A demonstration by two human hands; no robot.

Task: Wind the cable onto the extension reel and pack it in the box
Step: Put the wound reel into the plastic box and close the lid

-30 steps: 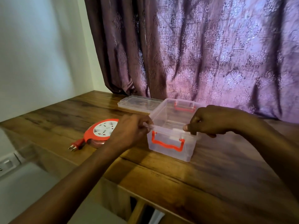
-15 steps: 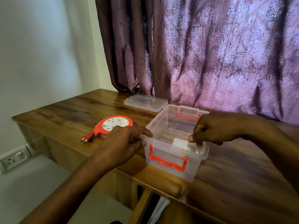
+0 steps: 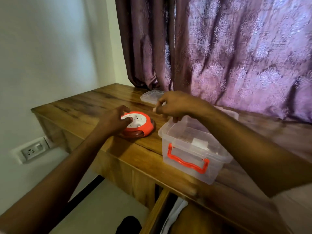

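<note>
The extension reel (image 3: 138, 124) lies flat on the wooden desk (image 3: 94, 107), socket face up, just left of the clear box (image 3: 190, 149), whose long axis runs toward the curtain (image 3: 219, 53). The left hand (image 3: 116, 121), at the box 0.5 s ago, now curls on the reel's face. The right hand (image 3: 175, 105) has left the rim, hovering loosely curled, holding nothing.

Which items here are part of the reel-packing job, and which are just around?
In the job:
extension reel, left hand on it
clear box, open
box lid, lying behind
right hand, above the table

Just around:
wall socket
curtain
wooden table
</note>
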